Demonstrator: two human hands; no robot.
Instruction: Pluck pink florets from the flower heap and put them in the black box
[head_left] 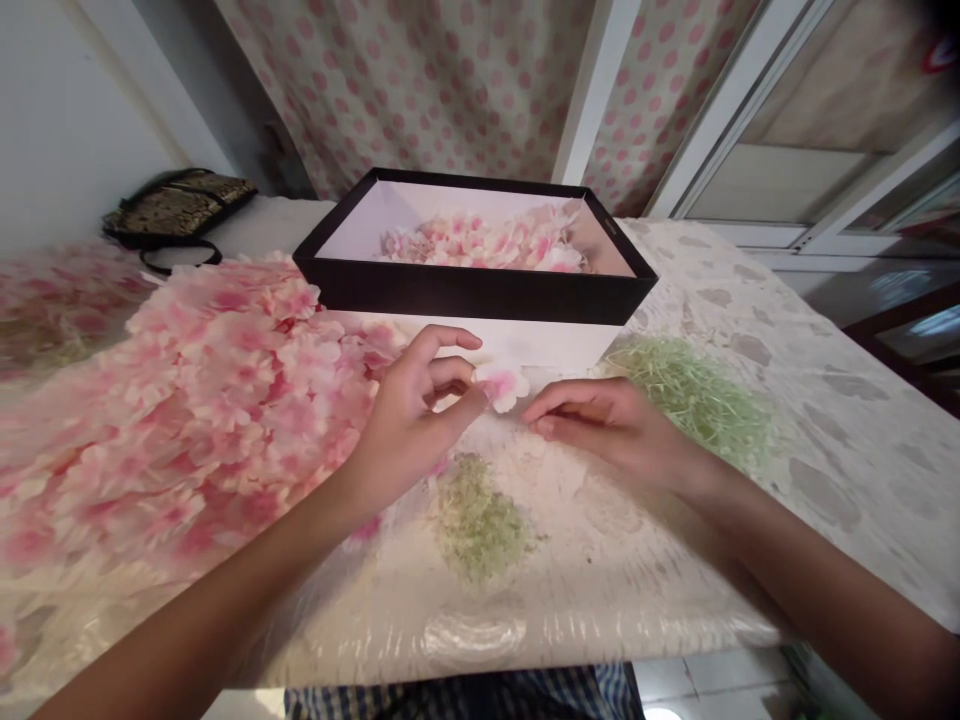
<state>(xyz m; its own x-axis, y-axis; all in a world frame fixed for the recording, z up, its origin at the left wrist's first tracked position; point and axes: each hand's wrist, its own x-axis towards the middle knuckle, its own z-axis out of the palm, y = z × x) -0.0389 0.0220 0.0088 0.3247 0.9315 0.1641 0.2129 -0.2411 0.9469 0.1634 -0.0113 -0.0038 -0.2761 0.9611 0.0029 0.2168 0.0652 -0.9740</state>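
Note:
Between the thumb and fingers of my left hand [420,415] is a pale pink flower [504,386], in front of the box. My right hand [600,420] is just to the right of the flower, thumb and fingertips pinched together; whatever they hold is too small to make out. A large heap of pink and white flowers [247,400] spreads over the left of the table. Below my hands lies a small pile of yellow-green bits [480,520]. Thin light-green stems [697,400] lie in a pile to the right.
Behind my hands stands a box with a black rim [472,293] and white sides, with pink flowers [487,240] inside. A patterned bag [184,205] lies at the back left. The table [825,450] has a plastic-covered cloth; its front edge is near me.

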